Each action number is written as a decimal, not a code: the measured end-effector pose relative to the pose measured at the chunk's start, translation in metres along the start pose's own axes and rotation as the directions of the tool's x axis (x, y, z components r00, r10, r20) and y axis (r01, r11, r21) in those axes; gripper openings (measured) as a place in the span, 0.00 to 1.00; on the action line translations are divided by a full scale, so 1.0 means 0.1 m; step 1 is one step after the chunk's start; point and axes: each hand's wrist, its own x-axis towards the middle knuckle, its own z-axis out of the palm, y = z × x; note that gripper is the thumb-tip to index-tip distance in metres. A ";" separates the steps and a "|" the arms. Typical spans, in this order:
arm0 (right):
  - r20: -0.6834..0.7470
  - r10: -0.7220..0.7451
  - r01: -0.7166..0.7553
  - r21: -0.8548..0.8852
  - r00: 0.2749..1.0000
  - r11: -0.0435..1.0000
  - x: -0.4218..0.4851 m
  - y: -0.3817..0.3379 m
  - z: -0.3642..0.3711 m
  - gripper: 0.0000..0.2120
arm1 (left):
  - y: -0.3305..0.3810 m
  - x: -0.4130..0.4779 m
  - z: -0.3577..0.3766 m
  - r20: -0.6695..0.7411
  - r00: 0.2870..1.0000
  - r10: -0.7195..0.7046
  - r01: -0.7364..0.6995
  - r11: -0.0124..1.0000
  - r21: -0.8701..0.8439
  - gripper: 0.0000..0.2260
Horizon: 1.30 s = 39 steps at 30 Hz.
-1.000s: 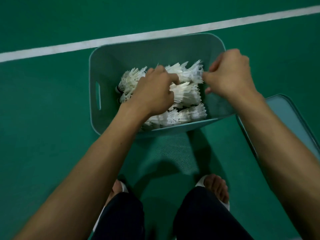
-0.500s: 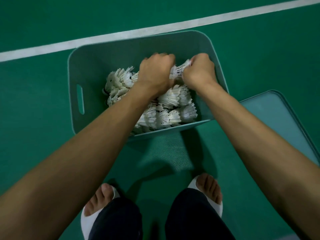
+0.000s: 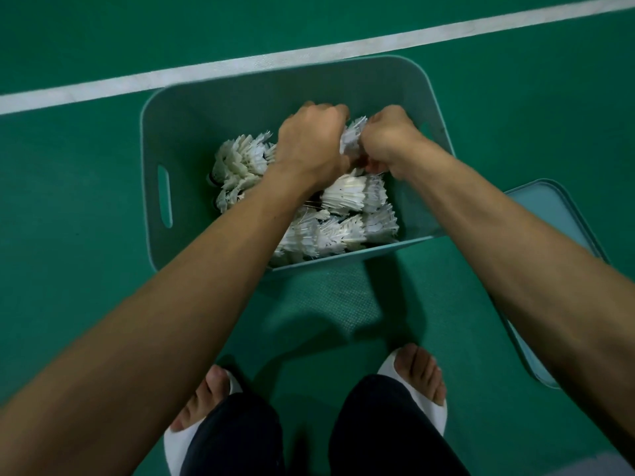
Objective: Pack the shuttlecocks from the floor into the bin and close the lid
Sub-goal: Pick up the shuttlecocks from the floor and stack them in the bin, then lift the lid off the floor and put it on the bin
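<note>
Far left lay the dark green textured court floor (image 3: 68,235), w/ a white painted line (image 3: 240,67) running across it and rising toward the right. The line passed just behind the teal plastic bin w/ rounded corners (image 3: 178,132), which sat open on the floor, no lid on it. An oval handle slot (image 3: 165,195) was cut in the bin's left wall. Inside, white feather shuttlecocks (image 3: 347,214) lay on their sides in rows, packed from the middle over to the near-right corner; the left part of the bin's bottom stayed bare.

The left hand (image 3: 309,142) reached into the bin over the pile, back of hand up, fingers curled down and clamped on one end of a short shuttlecock stack (image 3: 352,139). The fingertips themselves were hidden. The stack's white feathers showed in the gap between both fists. The right hand (image 3: 388,139) sat just beside the left, near the bin's far-right wall, fingers wrapped tight round the other end of the same stack.

Further right, the flat teal plastic lid (image 3: 549,207) lay on the floor just beside the bin, partly hidden by the right forearm.

At the bottom, dark trousers (image 3: 240,438) and two feet in white open-toe slippers (image 3: 433,407) stood on the floor, near side of the bin.
</note>
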 end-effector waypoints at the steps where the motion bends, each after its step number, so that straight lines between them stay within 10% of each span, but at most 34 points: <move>1: 0.017 0.000 0.001 -0.024 1.000 1.000 -0.03 -0.03 -0.02 0.06 | 0.00 0.00 -0.01 0.007 1.000 -0.004 0.004 1.000 -0.012 0.20; 9: -0.220 -0.332 0.223 -0.405 0.918 0.887 -0.51 -0.10 -0.41 0.15 | 0.13 -0.08 -0.36 0.070 0.997 0.031 -0.026 0.998 -0.066 0.26; 15: -0.082 -0.644 0.529 -0.497 0.760 0.688 -0.86 0.39 -0.55 0.14 | 0.30 -0.58 -0.76 0.066 0.997 -0.032 0.030 0.999 0.027 0.23; 19: -0.450 -0.709 0.616 -0.360 0.543 0.700 -1.25 0.76 -0.64 0.10 | 0.84 -0.94 -0.85 -0.073 0.992 0.107 -0.115 0.988 -0.103 0.18; 23: -0.784 -0.430 0.484 -0.192 0.447 0.854 -1.38 1.31 -0.70 0.11 | 1.49 -1.19 -0.57 -0.184 0.946 0.265 -0.302 0.928 -0.217 0.11; 30: -0.558 0.078 -0.178 -0.126 0.826 0.976 -1.02 2.46 -0.51 0.21 | 1.71 -1.20 -0.06 -0.039 0.917 0.396 -0.395 0.918 0.038 0.14; 35: -0.519 0.085 -0.259 -0.273 0.850 0.926 -1.06 2.93 -0.41 0.17 | 1.99 -1.17 0.10 -0.242 0.893 0.380 -0.420 0.896 -0.144 0.12; 39: -0.546 0.077 -0.232 -0.221 0.834 0.947 -1.04 2.99 -0.48 0.09 | 2.09 -1.14 0.56 0.048 0.827 0.561 -0.547 0.821 -0.163 0.18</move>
